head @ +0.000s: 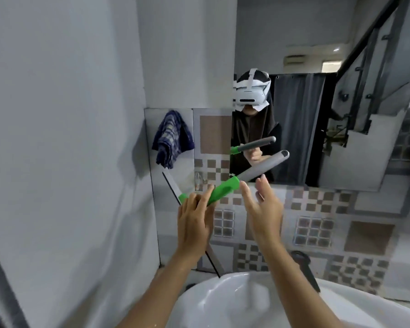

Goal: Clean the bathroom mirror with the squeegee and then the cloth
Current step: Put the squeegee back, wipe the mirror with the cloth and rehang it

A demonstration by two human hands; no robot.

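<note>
White basin [234, 301] at the bottom of the view, glossy, set against the patterned tile wall [317, 223]. Dark elongated thing [305, 271] resting on its back rim at the right (too blurred to name). Blue checked cloth [172, 138] hanging on the tiles, up left.

Left hand [194, 218] hides part of the squeegee [223, 189] blade; motion-blurred

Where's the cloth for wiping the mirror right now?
In the head view, the blue checked cloth hangs on the tiled wall at left, just left of the mirror, above the left hand holding the squeegee.
</note>
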